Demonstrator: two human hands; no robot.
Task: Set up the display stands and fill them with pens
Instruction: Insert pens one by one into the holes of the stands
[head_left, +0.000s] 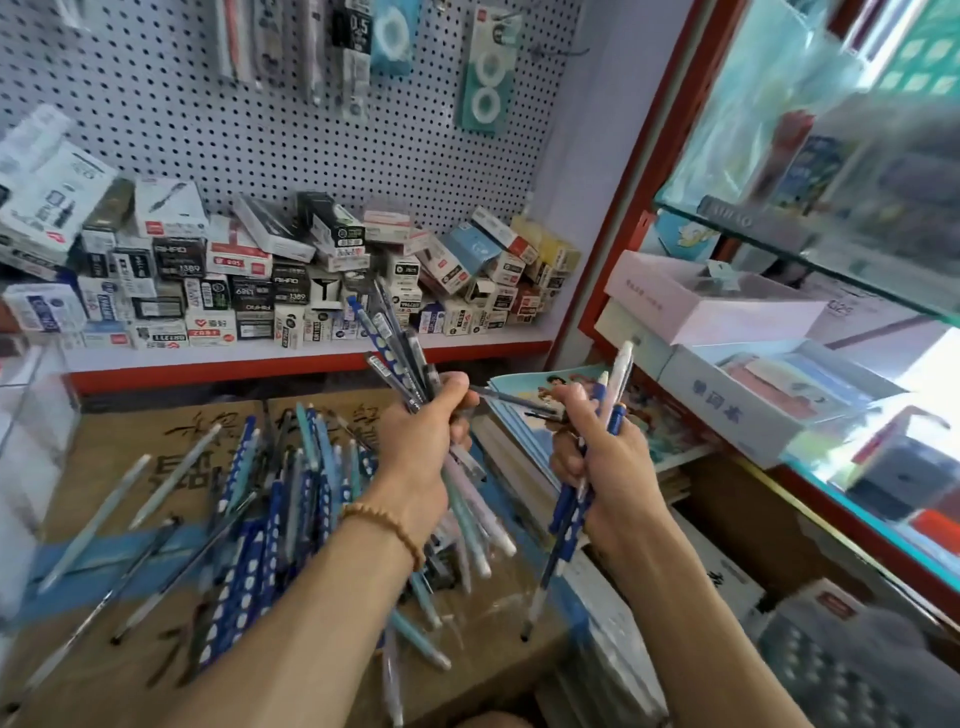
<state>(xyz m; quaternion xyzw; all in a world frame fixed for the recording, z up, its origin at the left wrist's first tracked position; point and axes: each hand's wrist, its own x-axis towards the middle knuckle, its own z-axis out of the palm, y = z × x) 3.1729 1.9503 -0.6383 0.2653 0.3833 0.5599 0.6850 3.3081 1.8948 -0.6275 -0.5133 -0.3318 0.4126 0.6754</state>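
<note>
My left hand (423, 441) grips a mixed bundle of pens (392, 345), dark and blue ones fanning upward, pastel ones sticking out below. My right hand (602, 447) holds a few blue-and-white pens (615, 384) upright, close beside the left hand. A loose pile of pens (275, 499), mostly blue with white dots plus some grey and teal ones, lies scattered on a cardboard box (119, 467) below and left of my hands. No display stand is visible.
A white shelf (311, 353) with many stacked pen boxes (270, 270) runs under a pegboard (260, 130) hung with packaged stationery. Stacked notebooks (524, 441) sit right of the cardboard box. Glass shelves (831, 260) with boxed goods stand at the right.
</note>
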